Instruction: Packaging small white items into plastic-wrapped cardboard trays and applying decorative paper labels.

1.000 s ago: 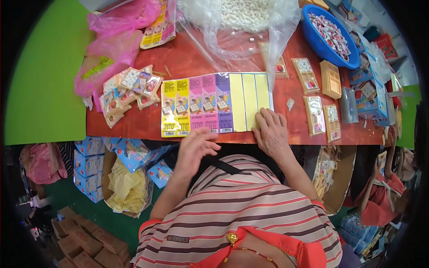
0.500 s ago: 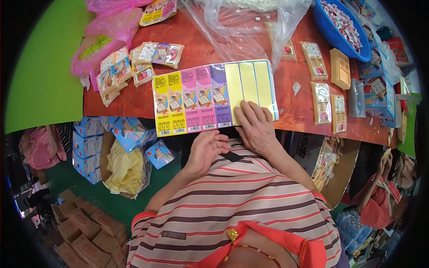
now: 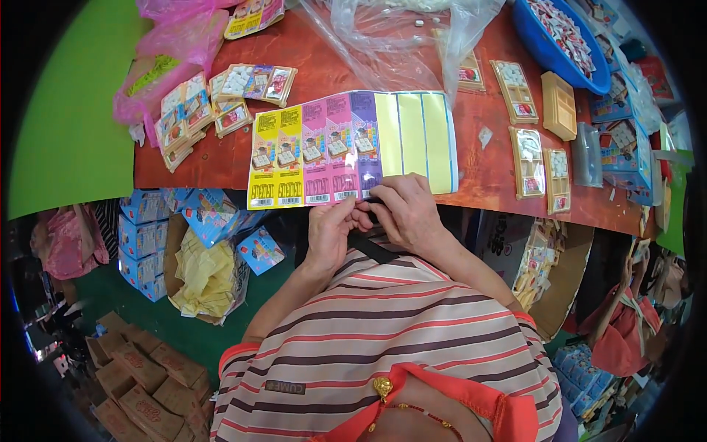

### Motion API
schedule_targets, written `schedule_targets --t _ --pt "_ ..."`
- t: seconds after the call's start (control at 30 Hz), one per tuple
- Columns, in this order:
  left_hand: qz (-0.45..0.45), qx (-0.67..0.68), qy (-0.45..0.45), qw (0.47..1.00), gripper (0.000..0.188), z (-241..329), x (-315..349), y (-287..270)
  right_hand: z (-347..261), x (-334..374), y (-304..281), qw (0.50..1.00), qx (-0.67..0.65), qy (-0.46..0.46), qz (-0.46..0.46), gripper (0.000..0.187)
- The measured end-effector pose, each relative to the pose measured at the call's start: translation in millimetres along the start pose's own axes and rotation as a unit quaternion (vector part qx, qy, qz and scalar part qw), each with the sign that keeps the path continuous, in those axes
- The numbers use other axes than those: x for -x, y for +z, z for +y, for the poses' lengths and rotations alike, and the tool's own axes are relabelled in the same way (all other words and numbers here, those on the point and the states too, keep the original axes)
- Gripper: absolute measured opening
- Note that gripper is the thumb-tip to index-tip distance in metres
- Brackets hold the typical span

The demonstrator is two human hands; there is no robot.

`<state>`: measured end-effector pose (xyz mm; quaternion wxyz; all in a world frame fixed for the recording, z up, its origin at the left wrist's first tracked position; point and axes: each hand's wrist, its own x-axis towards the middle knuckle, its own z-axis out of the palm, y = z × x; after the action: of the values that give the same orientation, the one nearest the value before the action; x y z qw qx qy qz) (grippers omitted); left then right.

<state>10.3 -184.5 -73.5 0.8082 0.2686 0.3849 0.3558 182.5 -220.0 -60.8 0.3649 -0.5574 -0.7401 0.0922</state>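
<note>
A sheet of stickers (image 3: 315,155) lies at the near edge of the red table, overhanging it slightly. Yellow, pink and purple printed stickers run side by side on its left part; the right part is bare pale-yellow backing (image 3: 412,136). My right hand (image 3: 409,214) is closed, fingers curled over the sheet's near edge at the bottom of the purple sticker (image 3: 365,144). Beside it, my left hand (image 3: 331,232) is closed, thumb and fingers pinching the same edge. The fingertips partly cover each other, so whether a sticker corner is lifted is hidden.
Small packed trays (image 3: 193,110) are stacked at the left, with more trays (image 3: 527,162) at the right. An empty tan divided tray (image 3: 560,105), a blue basin (image 3: 524,40) of small packets and a clear plastic bag (image 3: 412,55) stand farther back. A carton (image 3: 243,283) of yellow paper strips sits below the table.
My right hand has moved left and down, off the bare backing to the purple sticker's lower edge. My left hand has come up to the sheet's edge, and the fingers of both hands have closed.
</note>
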Motion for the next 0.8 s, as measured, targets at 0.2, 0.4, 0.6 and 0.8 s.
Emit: schedule_targets --t 0.2,0.4,0.6,0.8 --pt "0.001 -0.044 0.036 0.998 0.018 -2 -6 6 0 -4 0 0.998 -0.045 0.045 0.010 0.019" --pt "-0.044 -0.098 0.058 0.993 0.017 -3 -17 8 3 -5 -1 0.993 -0.075 0.092 0.011 0.011" --pt "-0.057 -0.089 0.040 0.994 0.021 2 -25 9 24 1 5 0.963 -0.197 0.186 0.014 0.005" --pt "-0.015 -0.098 0.110 0.989 0.021 45 -49 -7 66 -5 -61 0.779 -0.479 0.386 0.124 0.017"
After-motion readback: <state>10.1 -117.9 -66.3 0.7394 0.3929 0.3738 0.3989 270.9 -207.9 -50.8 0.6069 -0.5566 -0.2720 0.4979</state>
